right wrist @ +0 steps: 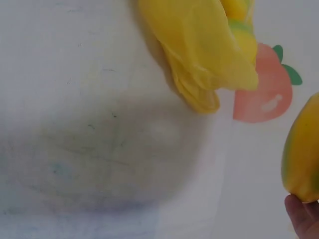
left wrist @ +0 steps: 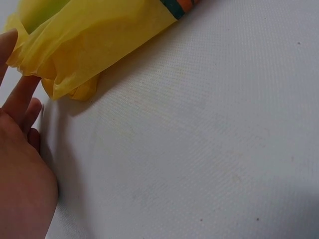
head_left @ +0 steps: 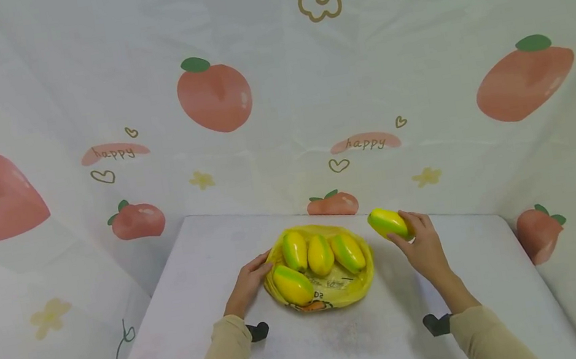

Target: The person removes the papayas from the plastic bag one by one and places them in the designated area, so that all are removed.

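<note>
A yellow plastic bag (head_left: pixel 340 301) lies on the table with its mouth rolled wide. Inside it are several yellow-green mangoes (head_left: pixel 320 255), grouped at the back and left. My left hand (head_left: pixel 247 281) holds the bag's left rim; in the left wrist view, fingers (left wrist: pixel 22 97) lie at the bag's bunched edge. To the right of the bag, my right hand (head_left: pixel 423 246) grips another mango (head_left: pixel 387 223) by its right end, raised above the table. Only part of this mango (right wrist: pixel 304 154) shows in the right wrist view, with fingertips (right wrist: pixel 296 211) at its lower end.
The white table (head_left: pixel 320 354) carries the bag near its back edge. A pale curtain (head_left: pixel 285 161) printed with red fruit and flowers hangs close behind the table and along both sides. Black straps (head_left: pixel 437 325) show by the wrists.
</note>
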The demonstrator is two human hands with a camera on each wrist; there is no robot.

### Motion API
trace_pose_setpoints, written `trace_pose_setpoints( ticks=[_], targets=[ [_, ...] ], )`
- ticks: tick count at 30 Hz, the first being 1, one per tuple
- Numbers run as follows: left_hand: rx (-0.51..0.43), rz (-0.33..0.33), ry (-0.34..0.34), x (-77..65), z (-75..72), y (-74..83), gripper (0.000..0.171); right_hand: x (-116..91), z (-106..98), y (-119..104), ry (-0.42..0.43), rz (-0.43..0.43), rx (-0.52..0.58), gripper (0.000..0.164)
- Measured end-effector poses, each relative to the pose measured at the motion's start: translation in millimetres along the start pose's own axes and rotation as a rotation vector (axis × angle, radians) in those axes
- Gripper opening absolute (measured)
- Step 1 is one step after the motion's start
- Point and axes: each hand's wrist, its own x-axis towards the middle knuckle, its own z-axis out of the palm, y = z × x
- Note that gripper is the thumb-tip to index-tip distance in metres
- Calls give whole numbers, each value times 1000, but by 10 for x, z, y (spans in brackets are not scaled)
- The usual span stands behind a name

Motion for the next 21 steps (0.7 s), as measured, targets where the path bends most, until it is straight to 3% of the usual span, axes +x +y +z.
trace_pose_setpoints(
  ticks=[9, 21],
  targets=[
    [-4, -11, 3, -2, 18, 4, 45, 42, 64, 167, -15, 104, -18, 60],
    [-16, -26, -6, 4, 11, 8, 46, 88, 128, 413, -152, 257, -54, 63]
  ],
)
